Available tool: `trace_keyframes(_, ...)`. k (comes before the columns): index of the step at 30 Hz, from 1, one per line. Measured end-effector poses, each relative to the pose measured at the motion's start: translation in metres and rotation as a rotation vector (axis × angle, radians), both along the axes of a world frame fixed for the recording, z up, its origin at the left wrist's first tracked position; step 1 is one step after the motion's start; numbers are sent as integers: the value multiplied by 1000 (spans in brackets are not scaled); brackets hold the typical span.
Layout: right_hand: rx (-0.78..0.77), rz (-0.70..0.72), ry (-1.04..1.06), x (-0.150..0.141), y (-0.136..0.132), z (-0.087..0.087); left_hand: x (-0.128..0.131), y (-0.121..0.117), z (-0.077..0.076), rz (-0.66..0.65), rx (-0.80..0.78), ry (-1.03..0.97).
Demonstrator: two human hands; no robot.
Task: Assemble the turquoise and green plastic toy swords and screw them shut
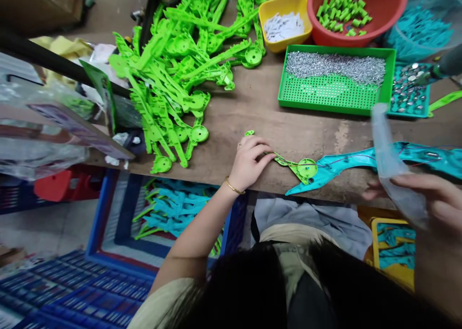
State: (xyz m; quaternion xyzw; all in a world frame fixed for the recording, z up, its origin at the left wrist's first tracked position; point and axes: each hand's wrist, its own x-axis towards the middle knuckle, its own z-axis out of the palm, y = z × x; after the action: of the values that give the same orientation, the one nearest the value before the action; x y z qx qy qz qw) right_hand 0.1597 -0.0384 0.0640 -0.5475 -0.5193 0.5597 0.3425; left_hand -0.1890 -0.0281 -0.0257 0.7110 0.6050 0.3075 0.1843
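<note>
My left hand (pixel 250 158) has its fingers closed over the middle of a lime-green plastic part (pixel 307 169) with a round disc at one end. That disc end lies over the pointed end of a long turquoise plastic half-shell (pixel 342 162). A thin dark red cord or wire (pixel 361 157) runs along both parts. On the right, my right hand (pixel 438 196) grips a long translucent white plastic tube (pixel 391 160), slightly blurred, above the half-shell. The tube covers a stretch of the half-shell.
A heap of lime-green parts (pixel 187 64) lies at the back left. A yellow bowl (pixel 267 8), a red bowl (pixel 346 37) and a green tray (pixel 335 105) of small metal pieces stand behind. A power-tool tip (pixel 433 72) hangs right; a blue crate (pixel 122 256) is below left.
</note>
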Motion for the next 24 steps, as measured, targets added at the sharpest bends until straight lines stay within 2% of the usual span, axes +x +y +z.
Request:
trace_keyframes(3,-7,20,119,-28,6,-6,-1,7,2,22,-89,3)
trace_keyframes(6,-109,20,121,-42,14,-15,-3,11,6,22,-178,21)
trace_keyframes(10,-288,-130,98,-54,20,-25,-3,15,9,18,-233,36)
trace_keyframes(13,-348,-195,187,-65,25,-27,-5,12,9,2,-168,-1)
trace_keyframes(16,-363,-131,370,-72,29,-23,-12,5,9,-20,-49,-33)
trace_keyframes(19,-389,-9,478,-73,30,-21,-27,0,8,27,46,-28)
trace_keyframes(21,-372,68,466,-74,28,-23,-37,0,6,81,61,2)
trace_keyframes(24,-274,100,313,-82,24,-27,-49,4,4,127,17,71)
